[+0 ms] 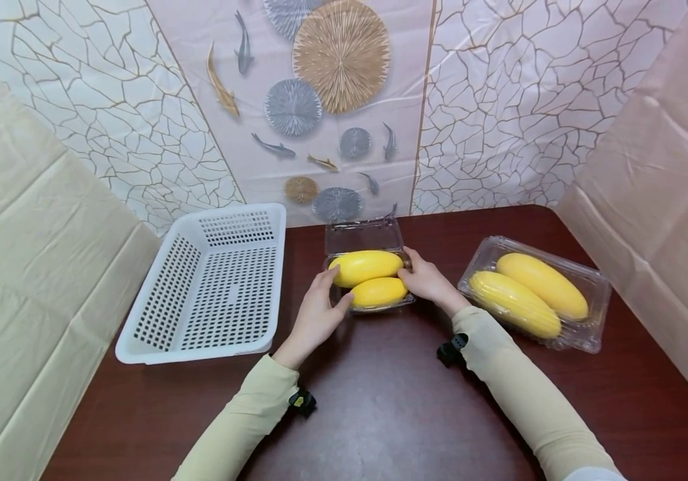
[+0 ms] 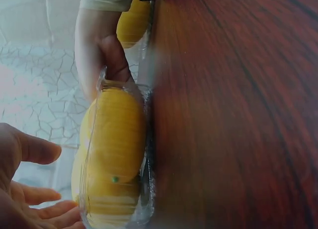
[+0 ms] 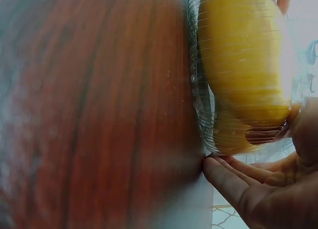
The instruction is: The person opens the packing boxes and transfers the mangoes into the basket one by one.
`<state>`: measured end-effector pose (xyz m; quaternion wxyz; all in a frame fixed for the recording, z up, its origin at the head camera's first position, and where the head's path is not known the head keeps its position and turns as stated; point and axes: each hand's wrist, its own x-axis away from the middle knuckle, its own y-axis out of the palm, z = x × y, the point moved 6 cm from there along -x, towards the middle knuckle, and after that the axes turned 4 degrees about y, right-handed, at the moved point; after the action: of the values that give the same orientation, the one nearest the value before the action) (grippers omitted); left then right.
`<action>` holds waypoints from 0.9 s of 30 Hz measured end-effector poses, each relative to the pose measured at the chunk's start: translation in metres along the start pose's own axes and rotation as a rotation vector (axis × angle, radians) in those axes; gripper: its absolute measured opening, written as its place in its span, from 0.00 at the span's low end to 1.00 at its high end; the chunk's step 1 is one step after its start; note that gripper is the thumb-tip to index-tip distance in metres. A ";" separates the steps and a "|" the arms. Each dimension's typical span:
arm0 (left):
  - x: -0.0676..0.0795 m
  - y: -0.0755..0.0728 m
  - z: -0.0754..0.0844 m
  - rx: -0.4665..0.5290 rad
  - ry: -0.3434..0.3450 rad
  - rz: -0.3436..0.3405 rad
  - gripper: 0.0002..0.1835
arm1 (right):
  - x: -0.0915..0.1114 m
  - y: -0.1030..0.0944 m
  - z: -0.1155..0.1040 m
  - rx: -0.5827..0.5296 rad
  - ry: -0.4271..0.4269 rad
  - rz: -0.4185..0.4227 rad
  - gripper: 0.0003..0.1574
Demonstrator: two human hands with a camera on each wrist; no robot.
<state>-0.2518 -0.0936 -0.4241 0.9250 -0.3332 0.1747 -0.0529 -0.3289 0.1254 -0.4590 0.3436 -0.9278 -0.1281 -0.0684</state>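
Observation:
In the head view a clear plastic clamshell box [image 1: 383, 308] stands at the middle of the table, its lid [image 1: 363, 235] raised at the back. Two long, smooth yellow fruits, an upper one [image 1: 367, 267] and a lower one [image 1: 378, 292], lie side by side in it. My left hand [image 1: 318, 314] is at the box's left end, thumb and fingers spread and fingertips at the fruits. At the right end, my right hand [image 1: 428, 278] holds the box, the thumb over its rim and the fingers [image 3: 228, 182] against the outer wall in the right wrist view.
On the left stands a white perforated plastic basket [image 1: 274, 280]. To the right another clear box [image 1: 598, 327] holds two similar yellow fruits [image 1: 515, 304]. Patterned cloth [image 1: 488, 100] hangs behind the dark red-brown table [image 1: 380, 414], with plain cloth walls at both sides.

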 end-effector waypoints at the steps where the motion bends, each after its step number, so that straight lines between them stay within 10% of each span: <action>1: 0.000 0.001 0.002 -0.014 0.007 -0.004 0.32 | 0.000 0.000 0.000 0.000 -0.001 0.002 0.43; 27: -0.005 0.025 0.017 -0.363 0.140 -0.140 0.26 | -0.002 -0.001 0.002 0.012 0.001 -0.015 0.44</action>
<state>-0.2509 -0.0634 -0.4266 0.8294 -0.5013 0.2216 -0.1076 -0.3312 0.1266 -0.4602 0.3488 -0.9247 -0.1353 -0.0707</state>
